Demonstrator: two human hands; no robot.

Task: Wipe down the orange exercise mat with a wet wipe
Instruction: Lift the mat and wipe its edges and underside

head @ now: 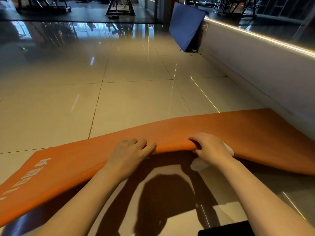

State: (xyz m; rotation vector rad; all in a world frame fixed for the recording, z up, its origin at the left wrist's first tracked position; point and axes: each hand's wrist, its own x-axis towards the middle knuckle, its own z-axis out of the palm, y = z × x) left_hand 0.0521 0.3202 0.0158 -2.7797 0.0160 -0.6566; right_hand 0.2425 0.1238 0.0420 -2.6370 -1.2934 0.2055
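Here my left hand (131, 154) and right hand (210, 148) both grip the near edge of the mat (221, 128), fingers curled over it, and this edge is lifted off the glossy tile floor (136, 92). The wipe (198, 164), soft and white, is tucked under my right palm. I think the thin, floppy foam can slide on such smooth tiles, or the wipe can drop out.

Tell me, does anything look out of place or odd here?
Yes. The orange mat does not lie flat: both hands, left hand and right hand, lift its near edge off the floor. A white wipe sits bunched under the right hand.
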